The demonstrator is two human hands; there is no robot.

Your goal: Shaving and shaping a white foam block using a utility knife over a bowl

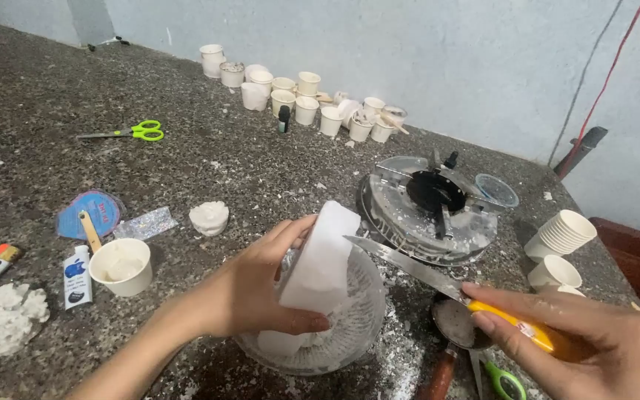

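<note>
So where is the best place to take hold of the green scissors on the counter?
Probably by the green handle loops of the scissors, coming from the right. They lie flat, blades closed and pointing left, loops on the right end with bare counter around them.

A white block (320, 259) stands in a clear bowl (357, 326) at the near edge of the counter (261, 163). The left hand (261, 285) grips the block; from the right, the right hand (594, 344) lays a knife (409, 265) against it. Behind the bowl sits a round metal stand (427, 207). A paper cup (121, 267) lies left, stacked cups (561, 235) right, scissors (138, 131) far left behind.
</note>
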